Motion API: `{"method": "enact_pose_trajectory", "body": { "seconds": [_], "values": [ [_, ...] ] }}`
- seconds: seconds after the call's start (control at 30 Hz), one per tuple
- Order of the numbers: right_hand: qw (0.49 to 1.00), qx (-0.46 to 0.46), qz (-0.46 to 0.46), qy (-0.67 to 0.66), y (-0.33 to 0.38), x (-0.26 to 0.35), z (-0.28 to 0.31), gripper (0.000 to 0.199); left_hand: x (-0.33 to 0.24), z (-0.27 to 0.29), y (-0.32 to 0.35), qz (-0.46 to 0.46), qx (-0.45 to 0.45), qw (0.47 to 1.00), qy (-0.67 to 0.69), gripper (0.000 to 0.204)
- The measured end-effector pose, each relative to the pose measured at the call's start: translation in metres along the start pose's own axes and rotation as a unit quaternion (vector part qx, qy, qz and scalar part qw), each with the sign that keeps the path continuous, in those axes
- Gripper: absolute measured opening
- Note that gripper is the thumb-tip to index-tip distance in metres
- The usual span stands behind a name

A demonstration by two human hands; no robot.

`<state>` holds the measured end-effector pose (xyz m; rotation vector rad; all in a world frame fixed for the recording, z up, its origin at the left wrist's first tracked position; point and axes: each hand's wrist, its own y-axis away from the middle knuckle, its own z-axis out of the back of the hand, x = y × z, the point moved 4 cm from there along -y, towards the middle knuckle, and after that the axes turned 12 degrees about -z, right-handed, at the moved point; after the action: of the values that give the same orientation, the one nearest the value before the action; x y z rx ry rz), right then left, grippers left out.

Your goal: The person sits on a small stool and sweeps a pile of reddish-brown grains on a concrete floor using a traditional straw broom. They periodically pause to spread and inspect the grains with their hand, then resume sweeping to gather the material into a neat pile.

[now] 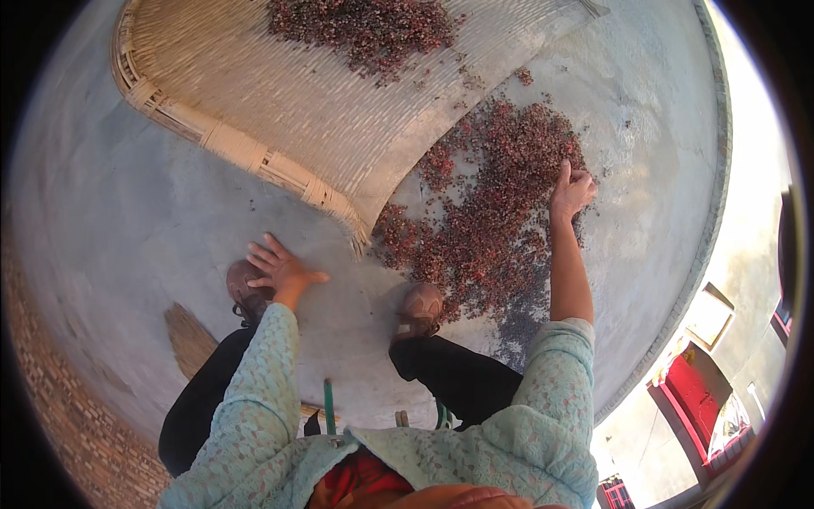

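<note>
Place: an open flat rooftop or terrace of a house, outdoors in bright sun.
Floor: a bare grey concrete floor (127,220), used as a drying ground.
Edge: a low raised concrete kerb (716,170) curves around the slab; beyond it lie a lower yard and a red door (695,394).
Wall: a brick wall (59,407) runs along the left side.
Produce: small reddish dried berries (500,212) spread straight on the floor.
Gear: a large woven bamboo tray (280,110) and a straw broom (191,339), typical of rural household crop drying.
</note>
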<state>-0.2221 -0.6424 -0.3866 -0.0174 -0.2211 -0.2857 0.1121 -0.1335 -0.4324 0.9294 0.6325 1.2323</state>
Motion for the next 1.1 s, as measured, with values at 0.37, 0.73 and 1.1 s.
{"method": "enact_pose_trajectory", "body": {
  "seconds": [0.37, 0.73, 1.1],
  "values": [
    [0.952, 0.300, -0.060, -0.031, -0.026, 0.080, -0.054, 0.109, 0.003, 0.000, 0.003, -0.023, -0.002, 1.000, 0.014, 0.168],
    [0.961, 0.208, 0.135, 0.125, 0.093, 0.100, -0.036, 0.064, 0.001, 0.003, 0.006, -0.012, -0.011, 1.000, -0.004, 0.169],
    [0.956, 0.174, 0.188, 0.145, 0.239, 0.098, 0.022, 0.065, 0.000, 0.003, 0.007, -0.030, -0.016, 0.999, 0.016, 0.169]
  ]
}}
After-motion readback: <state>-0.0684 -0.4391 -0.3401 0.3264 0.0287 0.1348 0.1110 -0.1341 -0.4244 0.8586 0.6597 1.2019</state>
